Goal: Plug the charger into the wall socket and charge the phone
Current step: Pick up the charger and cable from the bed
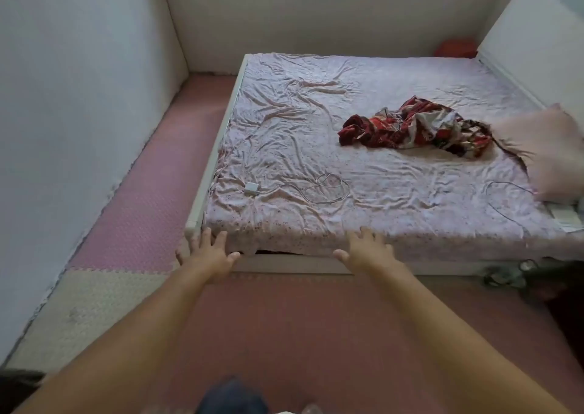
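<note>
Both arms stretch out, left hand (210, 254) and right hand (368, 249) spread wide and holding nothing at the bed (410, 192) edge, the white charger (252, 188) lying on the sheet beyond the left hand.

My left hand (208, 252) and right hand (366, 249), fingers spread and empty, reach toward the bed's (395, 192) near edge; the white charger (252, 188) lies near its near-left corner.

Head-worn wide-angle view, facing forward and down from the bed's (347, 148) foot, both outstretched arms close below
</note>
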